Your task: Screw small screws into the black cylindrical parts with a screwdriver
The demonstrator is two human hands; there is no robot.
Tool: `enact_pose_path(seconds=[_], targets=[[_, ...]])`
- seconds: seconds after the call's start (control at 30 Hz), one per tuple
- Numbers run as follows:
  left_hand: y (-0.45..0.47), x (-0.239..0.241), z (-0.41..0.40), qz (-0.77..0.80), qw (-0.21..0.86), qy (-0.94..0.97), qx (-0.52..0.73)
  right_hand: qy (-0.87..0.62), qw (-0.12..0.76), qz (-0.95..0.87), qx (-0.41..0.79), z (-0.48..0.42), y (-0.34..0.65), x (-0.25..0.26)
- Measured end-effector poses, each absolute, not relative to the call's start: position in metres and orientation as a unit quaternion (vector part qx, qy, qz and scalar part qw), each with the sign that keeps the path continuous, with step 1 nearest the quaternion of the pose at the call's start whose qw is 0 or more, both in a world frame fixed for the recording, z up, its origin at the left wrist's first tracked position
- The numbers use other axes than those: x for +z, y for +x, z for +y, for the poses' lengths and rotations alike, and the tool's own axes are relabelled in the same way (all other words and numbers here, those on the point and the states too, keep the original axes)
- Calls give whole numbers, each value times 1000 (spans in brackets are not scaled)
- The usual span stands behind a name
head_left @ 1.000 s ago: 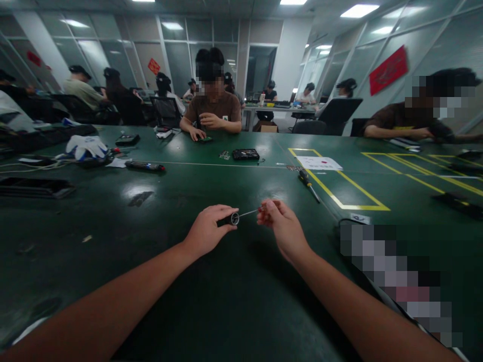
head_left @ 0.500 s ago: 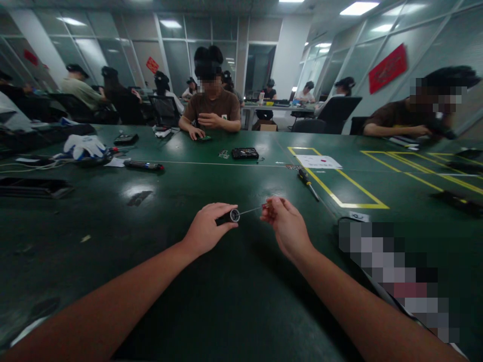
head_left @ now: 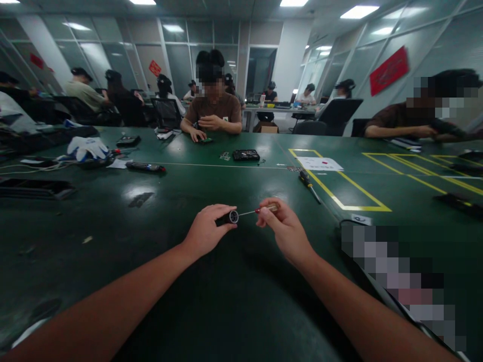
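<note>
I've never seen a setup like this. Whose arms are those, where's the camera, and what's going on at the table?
There's no machine here: these are a person's own bare hands, seen by a camera on their head looking forward and down. The left hand grips a dark cylinder with a bright-rimmed round end. The right hand holds a slim screwdriver, its shaft pointing at that end; whether it touches inside is too small to tell. On the green table lie a yellow-and-black screwdriver, white-and-blue gloves and a white sheet. Other people sit beyond.
</note>
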State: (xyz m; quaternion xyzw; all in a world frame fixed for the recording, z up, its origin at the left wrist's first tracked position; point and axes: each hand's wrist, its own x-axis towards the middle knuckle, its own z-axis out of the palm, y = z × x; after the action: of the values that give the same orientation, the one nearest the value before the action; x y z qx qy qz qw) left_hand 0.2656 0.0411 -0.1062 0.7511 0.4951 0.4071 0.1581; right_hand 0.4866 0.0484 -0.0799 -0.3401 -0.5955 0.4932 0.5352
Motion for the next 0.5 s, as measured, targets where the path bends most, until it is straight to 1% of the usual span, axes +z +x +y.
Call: enact_pose_path(seconds=[0.17,0.37,0.5], targets=[[266,-108,41,491,162,754,405,-377,527,-590,481,49,487,-82],[265,-107,42,492,158,755,405,-395,582,-509,496,53,485,-84],[265,-107,41,485,151,764,399,-395,576,-513,500,55,483,-86]])
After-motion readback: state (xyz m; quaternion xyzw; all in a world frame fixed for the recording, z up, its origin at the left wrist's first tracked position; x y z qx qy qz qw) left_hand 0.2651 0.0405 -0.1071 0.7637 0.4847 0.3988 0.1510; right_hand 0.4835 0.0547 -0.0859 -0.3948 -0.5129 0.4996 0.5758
